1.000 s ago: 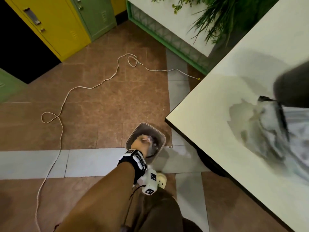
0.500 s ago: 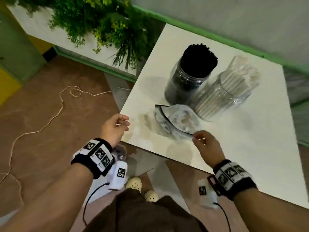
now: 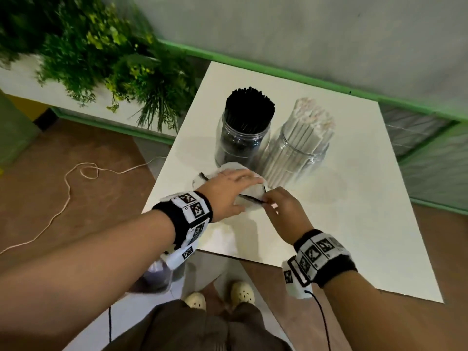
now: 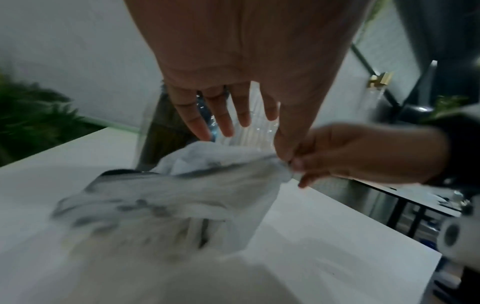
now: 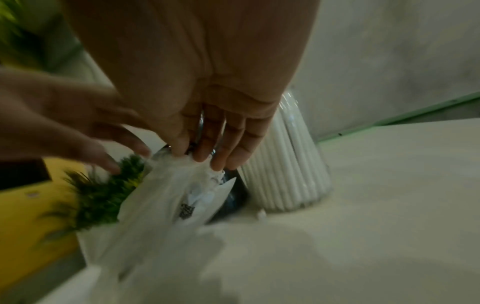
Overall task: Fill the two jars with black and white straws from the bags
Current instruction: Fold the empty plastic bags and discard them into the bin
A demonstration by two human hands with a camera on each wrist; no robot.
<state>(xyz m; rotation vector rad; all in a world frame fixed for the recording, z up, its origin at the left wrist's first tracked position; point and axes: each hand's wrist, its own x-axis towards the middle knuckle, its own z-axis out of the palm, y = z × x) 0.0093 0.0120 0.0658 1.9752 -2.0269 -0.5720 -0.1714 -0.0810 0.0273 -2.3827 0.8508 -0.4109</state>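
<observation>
Two clear jars stand on the white table (image 3: 354, 211): one packed with black straws (image 3: 249, 107), the other with white straws (image 3: 307, 127) (image 5: 285, 174). In front of them lies a crumpled, empty-looking plastic bag (image 3: 249, 193) (image 4: 182, 195) (image 5: 168, 195). My left hand (image 3: 240, 186) (image 4: 233, 127) is spread over the bag with straight fingers, its thumb beside my right fingers. My right hand (image 3: 268, 201) (image 5: 200, 154) pinches the bag's edge and lifts it a little. The black jar's base is hidden behind the bag.
A leafy plant (image 3: 114, 59) crowds the table's far left corner. A white cord (image 3: 68, 188) trails over the brown floor on the left. A bin (image 3: 157, 277) stands on the floor under my left wrist. Grey wall with green trim (image 3: 329, 84) backs the table.
My left hand rose from the bin on the floor to the table edge, then moved over the bag. My view swung back to the table. My right hand kept its pinch on the bag.
</observation>
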